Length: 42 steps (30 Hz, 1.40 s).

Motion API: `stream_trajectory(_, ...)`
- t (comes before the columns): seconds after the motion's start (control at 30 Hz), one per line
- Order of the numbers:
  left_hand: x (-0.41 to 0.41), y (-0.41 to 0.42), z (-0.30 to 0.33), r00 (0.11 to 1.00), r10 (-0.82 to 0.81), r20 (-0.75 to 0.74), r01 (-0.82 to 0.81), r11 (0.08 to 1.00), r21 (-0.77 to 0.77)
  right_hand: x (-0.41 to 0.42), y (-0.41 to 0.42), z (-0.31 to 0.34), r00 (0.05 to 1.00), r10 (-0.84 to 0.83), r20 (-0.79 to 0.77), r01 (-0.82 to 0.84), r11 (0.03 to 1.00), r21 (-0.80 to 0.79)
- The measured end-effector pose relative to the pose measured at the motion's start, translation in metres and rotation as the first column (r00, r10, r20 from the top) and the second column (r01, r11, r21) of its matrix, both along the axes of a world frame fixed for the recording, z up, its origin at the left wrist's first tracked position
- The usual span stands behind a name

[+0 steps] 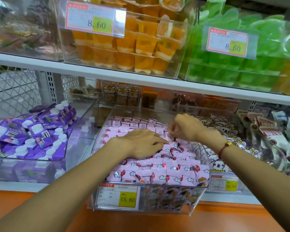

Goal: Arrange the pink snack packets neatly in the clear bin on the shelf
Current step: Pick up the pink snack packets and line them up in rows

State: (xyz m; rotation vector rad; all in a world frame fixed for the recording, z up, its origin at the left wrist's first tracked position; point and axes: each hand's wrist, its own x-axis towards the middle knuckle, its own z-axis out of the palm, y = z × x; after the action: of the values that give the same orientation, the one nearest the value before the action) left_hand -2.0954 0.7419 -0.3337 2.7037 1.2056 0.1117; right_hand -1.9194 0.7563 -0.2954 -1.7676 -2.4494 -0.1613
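- Pink snack packets [159,171] fill the clear bin [203,166] at the middle of the lower shelf; the near rows lie flat with cloud and balloon prints facing up, and the far rows stand on edge in a tighter line.
- Left hand [144,143] lies palm down on the packets at the middle of the bin, fingers stretched out and pressing flat, gripping nothing.
- Right hand [186,128] hovers over the far right part of the bin, fingertips curled together and pinching one small pink packet [170,137] just above the pile.
- A red cord bracelet [224,147] sits on the right wrist.
- A price tag [118,195] reading 15.80 is fixed to the bin's front wall.
- Just left stands another clear bin with purple pouches [32,134] and white caps.
- To the right, a bin holds packets printed with cartoon bears [219,126].
- On the upper shelf [107,73], orange jelly cups [129,46] and green jelly cups [258,47] sit in clear boxes, each with an 8.60 tag.
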Motion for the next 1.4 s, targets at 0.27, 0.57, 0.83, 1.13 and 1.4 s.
stream_trajectory(0.27,-0.003,-0.002,-0.004,0.977,0.056,0.204,-0.037,0.995,-0.098,0.008,-0.027,0.001,0.726,0.107,-0.679,0.238,0.888,0.394)
stream_trajectory(0.57,-0.003,-0.007,0.026,0.651,0.155,0.743,0.026,0.974,-0.226,-0.004,-0.037,0.007,0.204,-0.047,-0.978,0.351,0.936,0.028)
stream_trajectory(0.83,-0.018,0.0,0.037,0.544,0.471,0.695,0.037,0.813,-0.581,-0.007,-0.044,0.014,0.038,-0.152,-0.988,0.179,0.973,-0.143)
stream_trajectory(1.13,-0.007,0.007,0.037,0.51,0.622,0.594,-0.142,0.742,-0.655,-0.011,-0.053,0.012,0.953,0.148,-0.265,-0.063,0.95,0.306)
stream_trajectory(1.4,-0.003,0.004,0.022,0.606,0.44,0.662,-0.143,0.88,-0.453,0.002,-0.047,0.012,0.933,0.11,-0.341,0.029,0.926,0.377)
